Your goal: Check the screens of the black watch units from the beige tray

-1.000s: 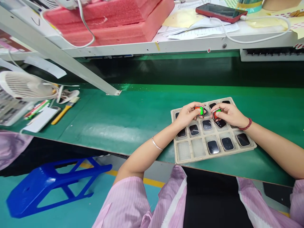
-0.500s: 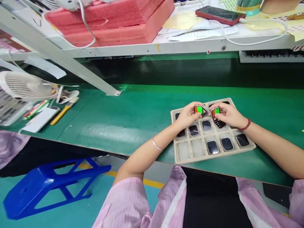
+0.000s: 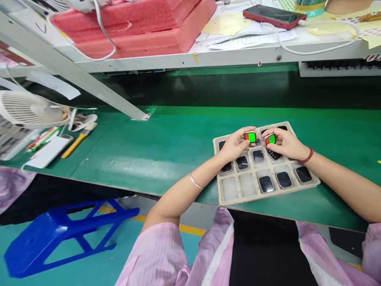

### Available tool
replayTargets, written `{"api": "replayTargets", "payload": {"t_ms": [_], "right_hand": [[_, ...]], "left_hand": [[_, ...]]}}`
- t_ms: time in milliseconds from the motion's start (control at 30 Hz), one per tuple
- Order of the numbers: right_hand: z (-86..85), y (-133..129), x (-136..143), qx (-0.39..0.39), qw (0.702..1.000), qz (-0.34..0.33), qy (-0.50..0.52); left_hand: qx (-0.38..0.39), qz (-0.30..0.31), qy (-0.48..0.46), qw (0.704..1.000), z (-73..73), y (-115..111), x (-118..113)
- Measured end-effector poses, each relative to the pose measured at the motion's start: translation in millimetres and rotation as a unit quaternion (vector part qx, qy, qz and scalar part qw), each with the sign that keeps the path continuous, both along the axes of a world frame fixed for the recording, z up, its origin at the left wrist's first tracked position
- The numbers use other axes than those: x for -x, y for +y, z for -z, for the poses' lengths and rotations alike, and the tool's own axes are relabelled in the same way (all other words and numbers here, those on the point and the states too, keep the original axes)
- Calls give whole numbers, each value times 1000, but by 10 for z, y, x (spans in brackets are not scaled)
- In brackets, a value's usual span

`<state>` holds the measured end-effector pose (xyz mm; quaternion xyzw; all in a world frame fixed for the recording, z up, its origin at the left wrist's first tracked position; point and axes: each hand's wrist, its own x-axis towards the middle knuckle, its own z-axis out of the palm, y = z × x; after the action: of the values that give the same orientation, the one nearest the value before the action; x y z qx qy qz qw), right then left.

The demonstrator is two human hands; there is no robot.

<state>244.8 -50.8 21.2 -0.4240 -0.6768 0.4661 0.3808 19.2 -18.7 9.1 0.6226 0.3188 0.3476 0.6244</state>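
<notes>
A beige compartment tray lies on the green bench in front of me, holding several dark-screened smartwatch bodies. My left hand grips one watch body whose screen glows red and green. My right hand grips a second lit watch body with the same red and green screen. Both are held just above the tray's far rows, a few centimetres apart. Two compartments at the tray's near left are empty.
A white fan, a yellow-handled brush and pens lie at the left. A slanted white frame leg meets the bench. The shelf above carries pink foam, papers and a red phone on a cable. A blue stool stands below left.
The green area on both lit screens has grown wider. My hands have stayed in nearly the same place above the tray.
</notes>
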Motion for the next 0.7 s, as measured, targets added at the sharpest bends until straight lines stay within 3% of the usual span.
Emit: {"api": "replayTargets", "payload": {"t_ms": [700], "right_hand": [[-43,-2,-4,33,999,4,27]], "left_hand": [[4,-6,11,1000,-48,-6,8]]}}
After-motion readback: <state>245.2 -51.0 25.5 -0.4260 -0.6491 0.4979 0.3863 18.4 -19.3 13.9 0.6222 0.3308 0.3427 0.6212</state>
